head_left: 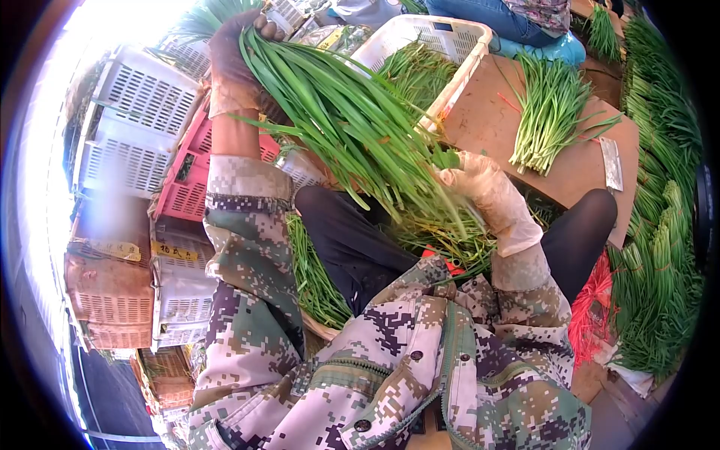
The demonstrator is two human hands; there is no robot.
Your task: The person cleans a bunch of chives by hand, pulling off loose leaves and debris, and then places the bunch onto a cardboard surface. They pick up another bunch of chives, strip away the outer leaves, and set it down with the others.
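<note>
our left hand (pixel 229 52), in a dark glove, is clenched round the gathered end of the chive bunch (pixel 345 120), its fingers mostly hidden behind the stalks. our right hand (pixel 484 191), in a pale wrinkled glove, grips the loose tips, where thumb and leaves are hard to tell apart. the bunch, all flat, slender, glossy blades, is held above our lap beside the brown table (pixel 487 120), its long axis slanting from upper left to lower right, tips pointing down-right.

The bunch of long green chives (pixel 352 120) slants down-right, held aloft (tips fanned, some yellowed).
</note>
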